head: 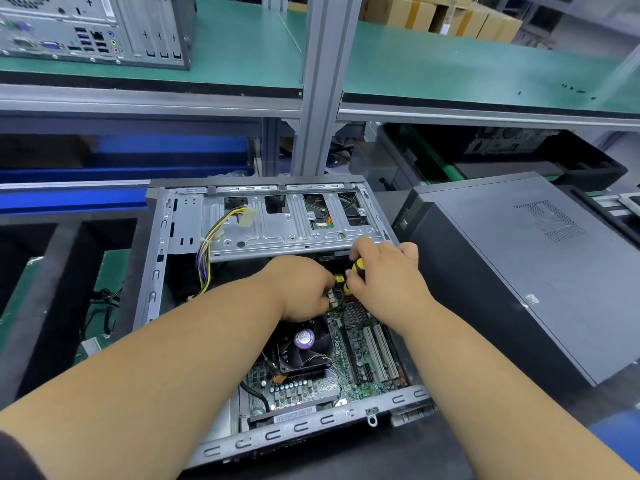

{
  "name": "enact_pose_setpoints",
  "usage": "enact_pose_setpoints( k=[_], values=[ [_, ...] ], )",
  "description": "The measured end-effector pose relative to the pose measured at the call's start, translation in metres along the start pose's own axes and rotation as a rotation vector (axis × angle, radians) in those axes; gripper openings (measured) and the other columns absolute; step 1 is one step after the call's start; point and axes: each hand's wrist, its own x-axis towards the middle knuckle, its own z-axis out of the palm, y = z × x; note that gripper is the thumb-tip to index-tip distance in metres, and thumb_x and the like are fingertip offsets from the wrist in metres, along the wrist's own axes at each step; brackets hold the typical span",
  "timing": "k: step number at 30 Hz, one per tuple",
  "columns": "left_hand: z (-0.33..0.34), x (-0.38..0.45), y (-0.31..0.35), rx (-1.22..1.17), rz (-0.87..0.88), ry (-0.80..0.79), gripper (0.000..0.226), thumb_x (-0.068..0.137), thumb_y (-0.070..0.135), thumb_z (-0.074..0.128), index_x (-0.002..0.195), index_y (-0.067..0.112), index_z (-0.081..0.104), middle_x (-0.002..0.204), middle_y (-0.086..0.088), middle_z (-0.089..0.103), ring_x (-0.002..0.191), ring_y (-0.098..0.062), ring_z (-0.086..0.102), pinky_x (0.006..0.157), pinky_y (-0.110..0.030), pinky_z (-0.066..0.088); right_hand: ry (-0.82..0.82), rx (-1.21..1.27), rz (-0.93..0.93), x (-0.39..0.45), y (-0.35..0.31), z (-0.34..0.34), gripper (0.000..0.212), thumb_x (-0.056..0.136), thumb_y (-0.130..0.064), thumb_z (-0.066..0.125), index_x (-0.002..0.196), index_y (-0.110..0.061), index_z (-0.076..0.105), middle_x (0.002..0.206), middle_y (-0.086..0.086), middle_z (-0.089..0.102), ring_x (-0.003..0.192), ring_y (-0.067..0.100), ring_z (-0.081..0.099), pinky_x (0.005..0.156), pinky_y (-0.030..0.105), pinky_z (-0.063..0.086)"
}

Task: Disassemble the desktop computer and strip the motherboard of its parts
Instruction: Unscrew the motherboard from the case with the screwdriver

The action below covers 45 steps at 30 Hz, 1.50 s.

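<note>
Fingers of the right hand (381, 271) are wrapped round a yellow screwdriver (356, 266); fingers of the left hand (301, 289) are curled on a connector (334, 299). Both are worked at frame centre on the motherboard (360, 358), inside the open case (156, 271). Traces could be gouged by a slipped tip.

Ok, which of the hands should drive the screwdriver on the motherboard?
Right, probably. The right hand already grips the yellow-and-black screwdriver above the motherboard; the left hand pinches something small beside it.

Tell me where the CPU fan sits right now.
Head view, lower centre: the CPU fan sits on the motherboard inside the open case, just below the left hand.
</note>
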Motion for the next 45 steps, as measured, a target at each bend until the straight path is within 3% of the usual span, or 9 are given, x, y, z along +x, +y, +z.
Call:
enact_pose_setpoints(
  k=[6,13,20,24,28,34,37,41,45],
  values=[
    [-0.0004,-0.0003,0.0007,0.024,0.001,-0.038,0.014,0.085,0.037,0.048,0.079,0.025,0.046,0.066,0.006,0.040,0.071,-0.022,0.045,0.058,-0.029,0.034,-0.019,-0.120,0.019,0.0019,-0.0007,0.0010,0.027,0.099,-0.047,0.036,0.097,-0.023,0.048,0.078,-0.008,0.057,0.085,0.019,0.048,0.089,0.041,0.028],
    [0.0015,0.0003,-0.0001,-0.008,-0.040,-0.140,0.014,0.088,0.037,0.048,0.081,0.025,0.050,0.066,0.007,0.041,0.073,-0.021,0.046,0.049,-0.025,0.026,0.003,0.011,0.015,0.0016,0.0012,-0.0002,0.012,0.089,-0.032,0.049,0.098,-0.025,0.049,0.079,-0.011,0.054,0.084,0.018,0.046,0.084,0.037,0.024],
    [0.0015,0.0006,-0.0002,-0.032,-0.040,-0.141,0.014,0.088,0.037,0.047,0.081,0.026,0.049,0.066,0.007,0.042,0.073,-0.021,0.047,0.050,-0.025,0.026,-0.003,-0.089,0.008,0.0041,-0.0003,0.0032,0.024,0.099,-0.048,0.042,0.097,-0.025,0.051,0.073,-0.009,0.056,0.084,0.019,0.048,0.087,0.040,0.027],
    [0.0020,-0.0005,-0.0001,-0.065,-0.060,-0.127,0.011,0.088,0.038,0.048,0.084,0.029,0.052,0.067,0.009,0.041,0.075,-0.021,0.044,0.059,-0.027,0.034,0.009,-0.008,0.021,0.0032,0.0006,0.0023,0.016,0.085,-0.032,0.053,0.099,-0.027,0.048,0.079,-0.012,0.051,0.083,0.017,0.045,0.084,0.038,0.024],
    [0.0012,0.0004,0.0000,-0.178,-0.082,-0.114,0.020,0.092,0.041,0.048,0.100,0.024,0.053,0.088,0.003,0.053,0.084,-0.022,0.051,0.068,-0.030,0.041,0.005,-0.083,0.015,0.0034,-0.0006,0.0023,0.017,0.088,-0.041,0.048,0.090,-0.024,0.047,0.075,-0.010,0.053,0.082,0.019,0.045,0.084,0.039,0.024],
    [0.0027,0.0020,0.0024,-0.156,-0.049,-0.334,0.064,0.088,0.060,0.050,0.143,0.030,0.034,0.129,-0.009,0.043,0.122,-0.030,0.041,0.099,-0.040,0.038,0.016,-0.018,0.009,0.0022,0.0005,0.0002,0.017,0.089,-0.037,0.054,0.100,-0.026,0.049,0.076,-0.012,0.052,0.078,0.017,0.042,0.083,0.037,0.024],
    [0.0047,0.0035,0.0018,-0.111,-0.057,-0.372,0.069,0.087,0.068,0.043,0.147,0.037,0.029,0.134,-0.009,0.039,0.129,-0.031,0.033,0.104,-0.042,0.032,-0.029,0.002,-0.006,0.0010,0.0002,-0.0031,0.020,0.080,-0.033,0.055,0.097,-0.027,0.047,0.081,-0.012,0.053,0.082,0.018,0.044,0.084,0.039,0.026],
    [0.0064,0.0047,0.0019,-0.049,-0.053,-0.414,0.072,0.084,0.076,0.037,0.147,0.043,0.023,0.138,-0.011,0.035,0.132,-0.033,0.029,0.105,-0.043,0.028,-0.025,-0.065,0.001,0.0015,0.0002,-0.0017,0.024,0.093,-0.049,0.044,0.093,-0.025,0.048,0.072,-0.009,0.053,0.082,0.019,0.046,0.088,0.041,0.027],
    [0.0084,0.0064,0.0020,-0.013,-0.049,-0.433,0.073,0.082,0.079,0.032,0.147,0.046,0.022,0.140,-0.011,0.033,0.134,-0.033,0.027,0.105,-0.044,0.027,-0.007,-0.053,0.015,0.0025,0.0010,0.0009,0.019,0.099,-0.043,0.042,0.096,-0.025,0.050,0.069,-0.010,0.050,0.082,0.019,0.049,0.090,0.041,0.027]
  ],
)
